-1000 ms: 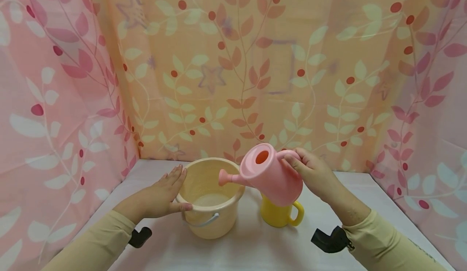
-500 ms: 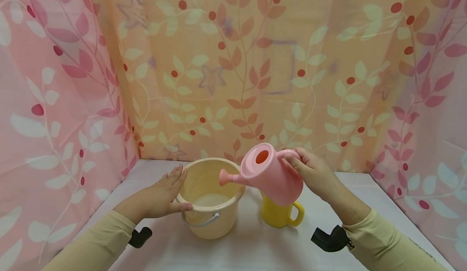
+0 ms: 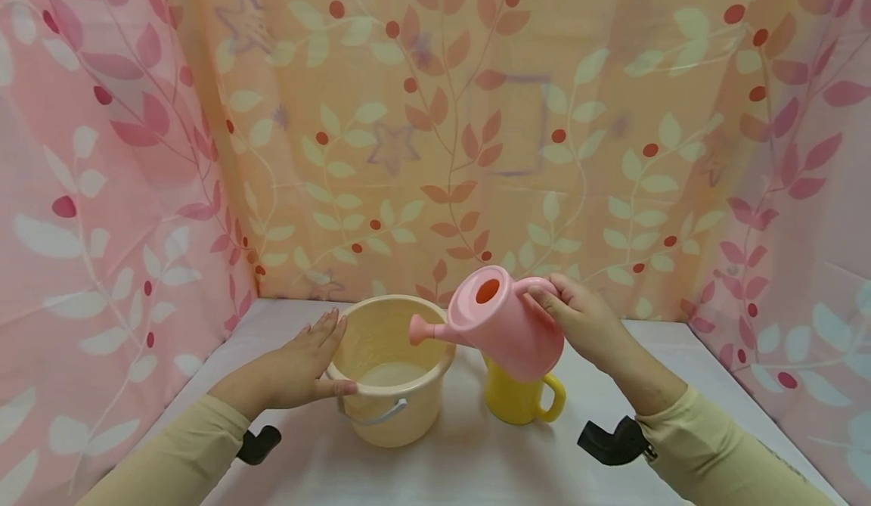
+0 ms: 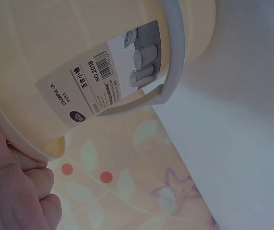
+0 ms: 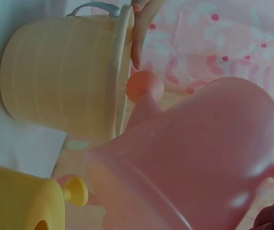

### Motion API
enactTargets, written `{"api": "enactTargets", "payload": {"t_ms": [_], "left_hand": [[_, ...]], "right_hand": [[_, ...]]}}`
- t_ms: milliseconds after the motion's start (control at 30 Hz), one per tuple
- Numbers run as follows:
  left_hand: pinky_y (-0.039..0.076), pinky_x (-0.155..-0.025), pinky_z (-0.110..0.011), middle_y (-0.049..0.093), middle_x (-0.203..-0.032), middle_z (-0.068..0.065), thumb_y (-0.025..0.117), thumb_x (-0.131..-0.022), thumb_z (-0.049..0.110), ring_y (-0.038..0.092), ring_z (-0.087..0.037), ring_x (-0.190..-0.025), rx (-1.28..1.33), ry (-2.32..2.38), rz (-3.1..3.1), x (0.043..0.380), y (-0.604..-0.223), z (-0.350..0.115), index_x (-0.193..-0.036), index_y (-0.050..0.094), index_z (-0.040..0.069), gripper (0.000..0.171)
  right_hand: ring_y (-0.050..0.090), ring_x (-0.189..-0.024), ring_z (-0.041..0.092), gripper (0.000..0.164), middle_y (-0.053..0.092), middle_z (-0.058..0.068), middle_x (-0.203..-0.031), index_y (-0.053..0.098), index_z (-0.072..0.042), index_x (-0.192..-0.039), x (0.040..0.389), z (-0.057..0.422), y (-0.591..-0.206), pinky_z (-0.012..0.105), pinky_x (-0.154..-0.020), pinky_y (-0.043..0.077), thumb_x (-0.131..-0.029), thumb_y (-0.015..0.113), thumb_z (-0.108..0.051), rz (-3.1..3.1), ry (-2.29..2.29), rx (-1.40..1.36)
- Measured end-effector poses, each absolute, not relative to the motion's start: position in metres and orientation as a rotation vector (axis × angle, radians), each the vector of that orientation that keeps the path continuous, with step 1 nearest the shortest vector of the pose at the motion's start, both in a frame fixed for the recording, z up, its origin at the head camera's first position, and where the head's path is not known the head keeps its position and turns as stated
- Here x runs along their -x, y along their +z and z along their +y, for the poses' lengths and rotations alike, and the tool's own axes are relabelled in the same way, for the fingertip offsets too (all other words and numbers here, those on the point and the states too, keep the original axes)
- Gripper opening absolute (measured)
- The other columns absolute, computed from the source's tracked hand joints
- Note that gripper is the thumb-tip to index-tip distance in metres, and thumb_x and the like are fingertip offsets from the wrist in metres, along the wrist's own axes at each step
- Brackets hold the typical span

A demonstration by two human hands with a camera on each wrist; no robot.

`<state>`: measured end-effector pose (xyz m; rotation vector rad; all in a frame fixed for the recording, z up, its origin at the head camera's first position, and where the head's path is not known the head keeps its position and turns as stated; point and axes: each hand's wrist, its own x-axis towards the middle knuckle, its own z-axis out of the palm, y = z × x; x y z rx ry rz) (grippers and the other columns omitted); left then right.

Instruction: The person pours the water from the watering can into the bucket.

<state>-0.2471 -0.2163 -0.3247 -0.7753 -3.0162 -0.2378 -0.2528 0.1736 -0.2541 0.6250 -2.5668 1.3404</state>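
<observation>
My right hand (image 3: 587,326) grips the handle of a pink watering can (image 3: 512,332). The can is held tilted to the left, its rose (image 3: 418,330) over the mouth of a cream bucket (image 3: 398,414). Any water leaving the rose is too faint to tell. On the bucket's left rim rests my left hand (image 3: 296,366), fingers straight and thumb on the near edge. A yellow watering can (image 3: 512,400) stands on the table behind and below the pink one, partly hidden by it; its own small rose (image 5: 77,190) shows in the right wrist view.
A white cloth covers the table (image 3: 299,468). Leaf-patterned curtains (image 3: 442,150) close in the back and both sides. The bucket's grey handle (image 3: 384,414) hangs down at its front, and a printed label (image 4: 103,72) is stuck on its side.
Both hands, the pink watering can and the bucket keep nearly the same places. The whole head view has shifted very slightly.
</observation>
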Motion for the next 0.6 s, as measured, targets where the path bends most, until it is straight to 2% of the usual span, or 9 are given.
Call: {"api": "enactTargets", "payload": {"t_ms": [333,600], "left_hand": [[0.012,-0.108,-0.053,0.007,-0.15,-0.023,0.038,-0.073,0.079,0.006,-0.036,-0.138,0.76,-0.21,-3.012,0.2512,-0.3307,-0.2183,-0.144,0.012,-0.003,0.112],[0.012,-0.109,-0.053,0.006,-0.15,-0.023,0.039,-0.073,0.079,0.006,-0.036,-0.138,0.759,-0.223,-3.019,0.2507,-0.329,-0.2171,-0.144,0.012,-0.003,0.112]], "right_hand": [[0.052,-0.099,0.024,0.035,0.061,0.005,-0.104,0.058,-0.011,-0.102,0.2542,0.1744,-0.2539,0.036,-0.08,0.047,-0.09,0.051,-0.043,-2.584,1.342,-0.604],[0.052,-0.096,0.024,0.034,0.061,0.004,-0.102,0.058,-0.011,-0.103,0.257,0.1749,-0.253,0.035,-0.078,0.047,-0.09,0.052,-0.043,-2.577,1.333,-0.621]]}}
